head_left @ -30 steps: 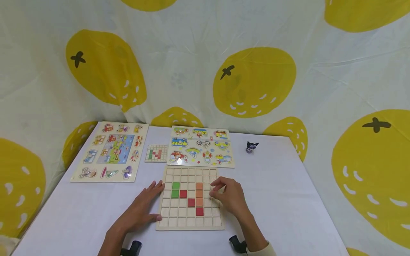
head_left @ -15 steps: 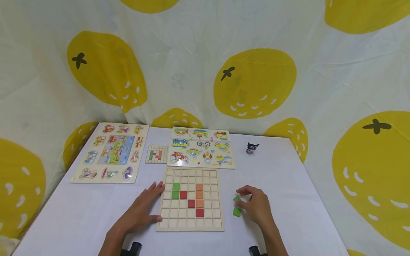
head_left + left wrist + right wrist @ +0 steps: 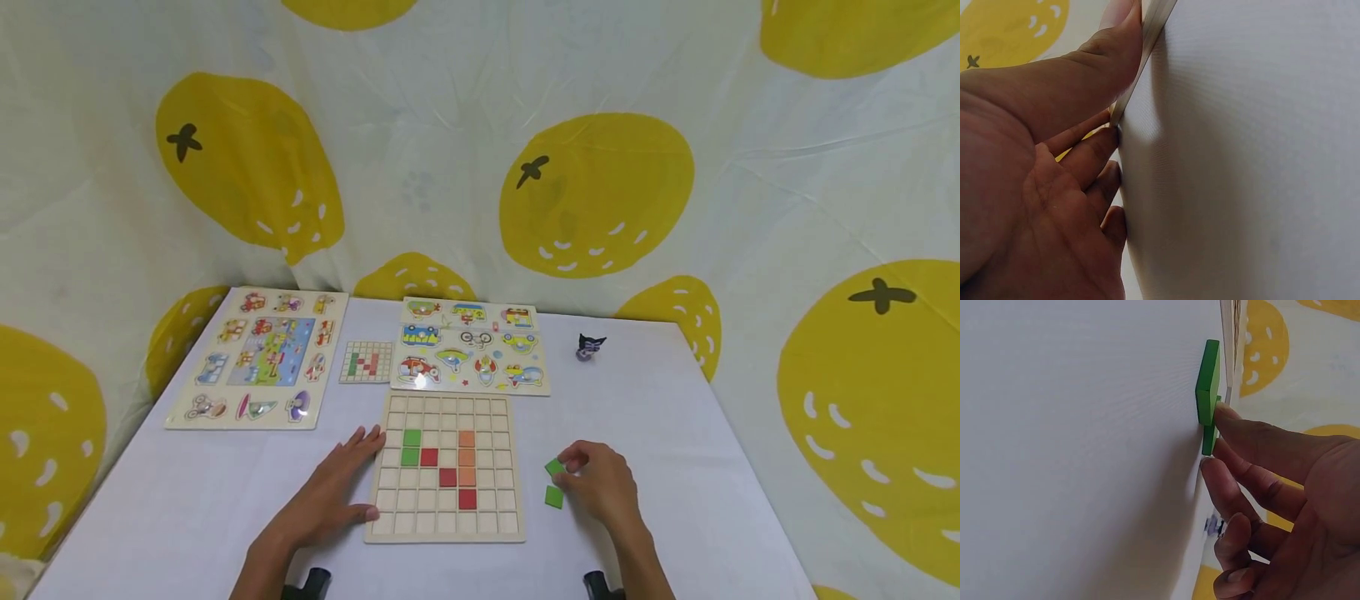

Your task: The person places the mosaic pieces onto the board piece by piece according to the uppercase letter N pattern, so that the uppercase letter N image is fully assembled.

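Note:
A wooden grid board lies in front of the person, with green, red and orange square tiles set in some cells. My left hand rests at its left edge, fingers spread; in the left wrist view the thumb touches the edge. Right of the board, my right hand pinches a green tile at the table between thumb and index finger. A second green tile lies just nearer to the person; in the right wrist view this nearer green tile partly hides the pinched one.
Behind the board lie a small pattern card with a coloured grid and a vehicle peg puzzle. A larger picture puzzle is at the back left. A small dark figurine stands at the back right, before a fruit-print cloth.
My right hand has moved from the board's right side out to the two green tiles, and its fingertips have drawn together at the farther one. The left hand stays put.

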A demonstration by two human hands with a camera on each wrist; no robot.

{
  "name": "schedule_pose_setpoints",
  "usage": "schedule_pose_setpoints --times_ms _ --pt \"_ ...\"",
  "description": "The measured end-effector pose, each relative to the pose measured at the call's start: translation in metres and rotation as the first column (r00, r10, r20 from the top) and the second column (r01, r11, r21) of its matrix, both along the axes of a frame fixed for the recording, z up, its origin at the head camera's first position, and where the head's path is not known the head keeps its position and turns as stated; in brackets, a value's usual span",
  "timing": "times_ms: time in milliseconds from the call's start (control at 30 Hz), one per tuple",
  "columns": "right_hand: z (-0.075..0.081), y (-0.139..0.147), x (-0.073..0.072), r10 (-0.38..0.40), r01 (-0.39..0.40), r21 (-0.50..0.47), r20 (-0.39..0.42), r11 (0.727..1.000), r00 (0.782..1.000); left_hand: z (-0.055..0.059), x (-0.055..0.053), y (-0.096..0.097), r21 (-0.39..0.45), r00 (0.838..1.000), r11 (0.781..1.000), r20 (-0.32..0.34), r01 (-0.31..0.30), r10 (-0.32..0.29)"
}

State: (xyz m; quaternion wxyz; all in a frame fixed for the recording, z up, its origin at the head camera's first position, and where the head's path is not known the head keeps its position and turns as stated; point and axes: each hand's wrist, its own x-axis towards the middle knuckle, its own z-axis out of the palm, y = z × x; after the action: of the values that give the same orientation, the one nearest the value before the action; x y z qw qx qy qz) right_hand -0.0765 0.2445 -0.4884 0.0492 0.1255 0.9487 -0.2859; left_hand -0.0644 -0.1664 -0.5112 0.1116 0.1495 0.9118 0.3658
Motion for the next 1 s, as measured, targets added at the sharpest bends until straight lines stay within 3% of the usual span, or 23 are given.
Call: schedule_pose_setpoints --times_ms 367,633,1000 --pt "-0.004 -0.005 -0.001 0.013 -0.013 0.012 -0.004 1.0 1.0 0.001 0.001 0.0 -0.015 0.999 1.0 0.034 -0.002 0.002" --pt "-0.001 -0.011 -0.004 0.023 -0.023 0.023 -0.022 0.999 0.999 0.0 0.001 -0.001 -0.007 1.0 1.0 0.009 0.007 -0.007" --pt "0.005 -0.016 -0.005 0.026 -0.027 -0.044 -0.016 0.999 1.0 0.0 0.001 0.0 -0.004 1.0 1.0 -0.001 0.007 -0.007"
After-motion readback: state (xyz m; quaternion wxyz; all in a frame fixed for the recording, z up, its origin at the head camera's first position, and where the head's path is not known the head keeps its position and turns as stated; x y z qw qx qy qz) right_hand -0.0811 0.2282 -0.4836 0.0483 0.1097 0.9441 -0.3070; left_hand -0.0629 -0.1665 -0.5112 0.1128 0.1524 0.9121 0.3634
